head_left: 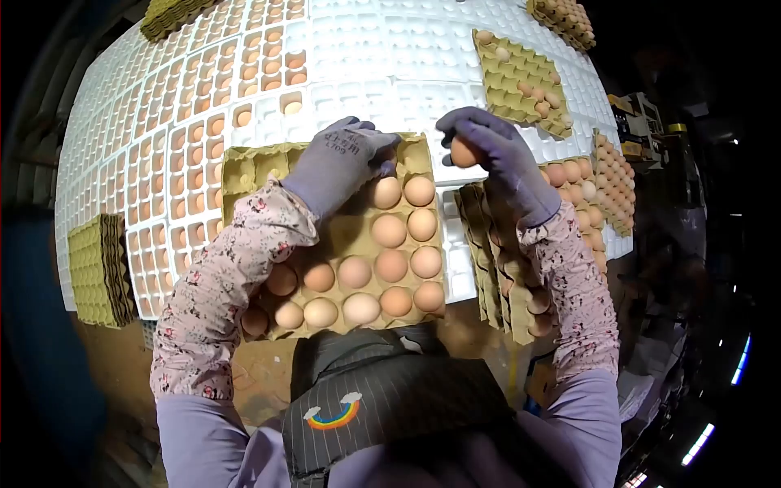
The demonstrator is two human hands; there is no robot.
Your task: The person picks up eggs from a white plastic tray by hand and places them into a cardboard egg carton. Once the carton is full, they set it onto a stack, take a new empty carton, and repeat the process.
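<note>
My left hand (346,159), in a purple-grey glove, reaches over the back part of a pulp egg tray (342,228). Its fingers curl around an egg (390,168) that is mostly hidden by the glove. Brown eggs (390,231) fill the right columns and the front rows of this tray; my forearm hides some of the left side. To the right of the tray, raised above the white surface, my right hand (492,150) is closed around a brown egg (466,152), held between thumb and fingers.
White plastic trays (350,61) cover the table, with many eggs in the left ones. Beside my right forearm stand tilted pulp trays (488,252) and an egg-filled tray (573,191). A partly filled pulp tray (521,77) lies farther back. Stacked pulp trays (99,268) sit at the left edge.
</note>
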